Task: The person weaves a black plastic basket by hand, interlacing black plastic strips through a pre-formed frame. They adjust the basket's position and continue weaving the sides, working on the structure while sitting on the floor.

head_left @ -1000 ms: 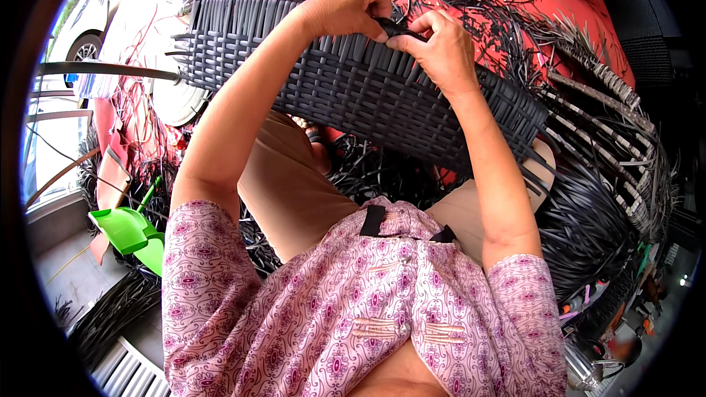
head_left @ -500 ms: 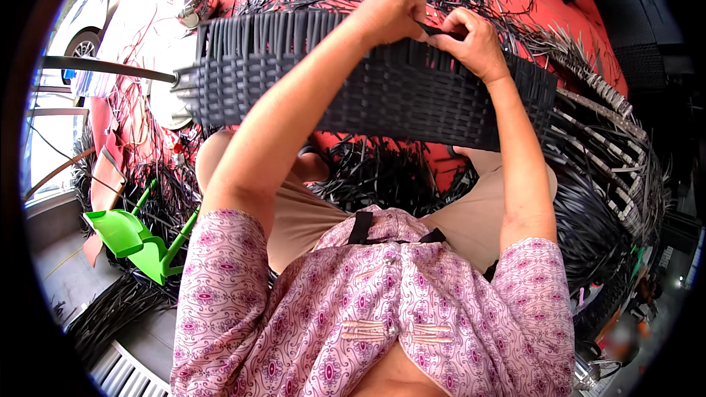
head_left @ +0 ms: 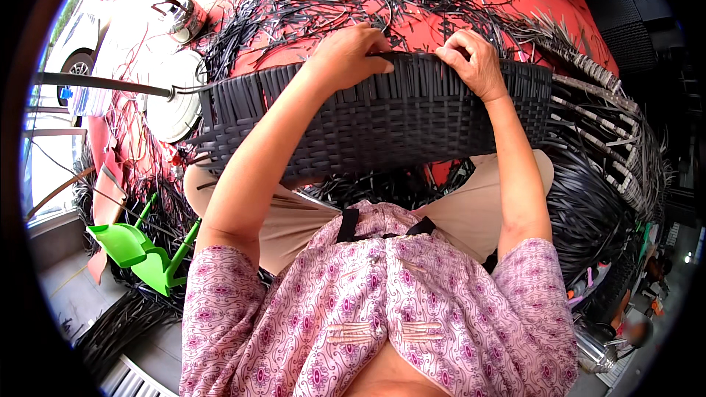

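Across my knees lies a long black woven panel (head_left: 353, 129) of flat plastic strips, with a row of upright strips along its far edge. Over that edge, left of the middle, my left hand (head_left: 347, 57) curls its fingers behind the panel, thumb on the near side. My right hand (head_left: 476, 65) grips the same edge further right, its thumb and bent forefinger close together at the rim. A gap separates the two hands. The fingertips behind the edge are partly hidden.
Loose black strips (head_left: 316, 1) litter the red ground sheet (head_left: 566, 18) beyond the panel. At left are a kettle (head_left: 184, 20), a round white lid-like disc (head_left: 176, 103) and a green dustpan (head_left: 121, 242). Bundled black strips (head_left: 588, 198) and a partly wrapped frame (head_left: 592, 103) lie at right.
The hands, which met at a dark strip on the far edge, have parted, the left moving left and nearer. The panel's far edge has come lower and tilted.
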Tool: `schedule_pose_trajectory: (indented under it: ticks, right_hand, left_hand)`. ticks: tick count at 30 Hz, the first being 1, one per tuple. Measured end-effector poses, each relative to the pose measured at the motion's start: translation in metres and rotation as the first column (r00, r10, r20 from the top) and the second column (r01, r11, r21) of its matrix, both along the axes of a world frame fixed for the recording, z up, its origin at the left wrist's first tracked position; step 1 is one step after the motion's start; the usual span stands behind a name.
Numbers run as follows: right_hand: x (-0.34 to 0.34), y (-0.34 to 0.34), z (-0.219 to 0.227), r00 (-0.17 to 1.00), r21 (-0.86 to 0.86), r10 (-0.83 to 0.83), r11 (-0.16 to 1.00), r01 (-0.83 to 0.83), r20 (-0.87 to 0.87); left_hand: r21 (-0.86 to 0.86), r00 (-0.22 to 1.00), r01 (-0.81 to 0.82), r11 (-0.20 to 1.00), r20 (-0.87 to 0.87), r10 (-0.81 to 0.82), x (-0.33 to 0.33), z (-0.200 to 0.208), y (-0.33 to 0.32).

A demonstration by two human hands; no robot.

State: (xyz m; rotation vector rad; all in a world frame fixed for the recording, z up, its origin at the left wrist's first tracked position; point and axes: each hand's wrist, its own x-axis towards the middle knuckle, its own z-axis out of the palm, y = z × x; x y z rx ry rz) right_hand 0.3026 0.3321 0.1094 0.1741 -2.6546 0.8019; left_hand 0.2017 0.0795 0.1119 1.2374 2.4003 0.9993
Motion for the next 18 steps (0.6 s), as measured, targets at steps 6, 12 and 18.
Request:
schedule_pose_trajectory:
  ticks: [6, 12, 18]
  right_hand:
    - [0.005, -0.038, 0.008, 0.992, 0.075, 0.104, 0.992, -0.098, -0.074]
    - [0.015, -0.054, 0.019, 0.998, 0.189, 0.004, 0.982, -0.016, 0.062]
    - [0.007, -0.056, 0.029, 0.972, 0.187, 0.02, 0.98, -0.066, 0.235]
  left_hand:
    - [0.062, 0.989, 0.009, 0.998, 0.145, -0.018, -0.002, -0.015, 0.002]
    - [0.01, 0.967, 0.058, 0.998, 0.249, -0.059, -0.01, -0.014, 0.011]
    - [0.061, 0.935, 0.071, 0.996, 0.342, -0.088, -0.009, -0.017, 0.013]
